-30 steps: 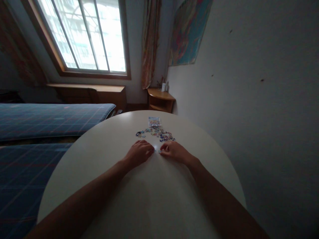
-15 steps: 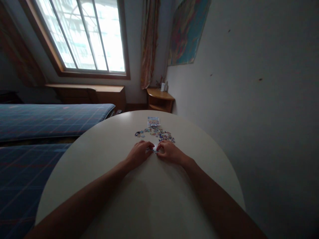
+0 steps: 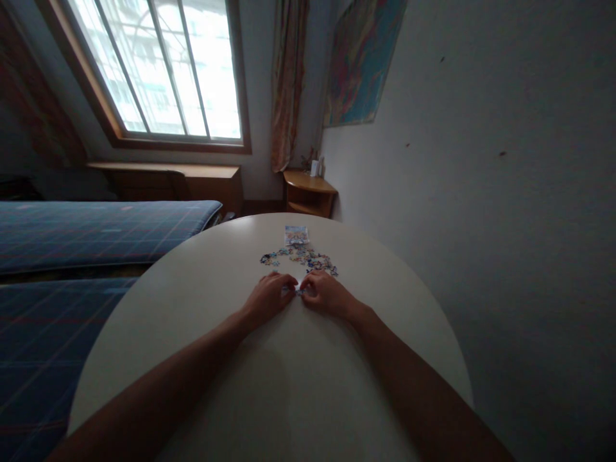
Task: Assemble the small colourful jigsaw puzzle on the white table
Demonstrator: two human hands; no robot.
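On the round white table [image 3: 202,333], my left hand [image 3: 267,296] and my right hand [image 3: 326,293] rest side by side with their fingertips meeting. Both have curled fingers pinched on small jigsaw pieces [image 3: 296,290] that lie between them on the tabletop. Just beyond the hands is a loose scatter of colourful puzzle pieces [image 3: 303,256]. Behind that lies a small printed picture card [image 3: 295,235].
A grey wall [image 3: 481,192] runs close along the table's right side. Beds with blue plaid covers [image 3: 86,234] stand on the left. A wooden corner shelf [image 3: 308,191] and a window [image 3: 163,70] are at the back.
My two hands have drawn together from a small gap apart, so their fingertips now meet over the pieces between them. The view has shifted very little.
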